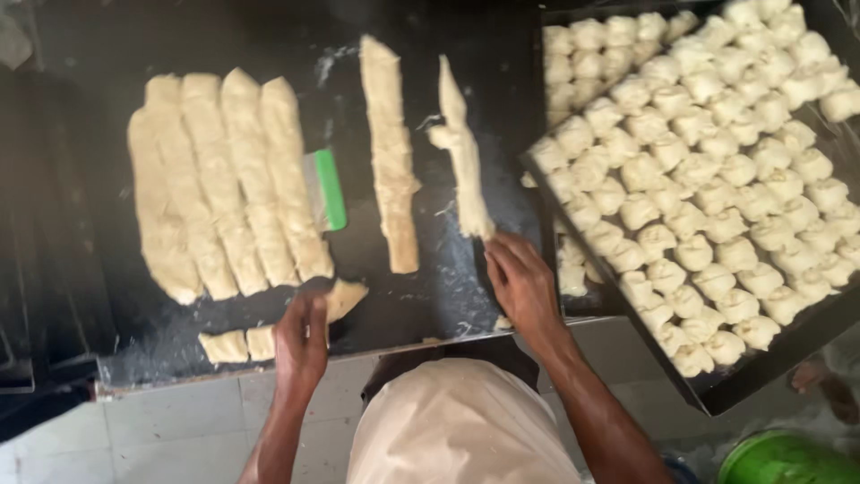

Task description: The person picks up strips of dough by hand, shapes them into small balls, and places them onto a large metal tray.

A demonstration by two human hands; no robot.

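Bare dark worktop point(354, 269) between dough strips point(224, 179); green scraper point(327, 188) and full tray point(717, 394) block sides.

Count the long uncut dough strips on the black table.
6. Four lie side by side at left, beside the green scraper; one lies alone mid-table; a thinner twisted one ends at the right hand. Hands may hide more.

Thin twisted dough strip point(462, 152) lies lengthwise, near end under right fingertips. Short cut dough piece point(344, 298) lies flat, angled, touching left hand.
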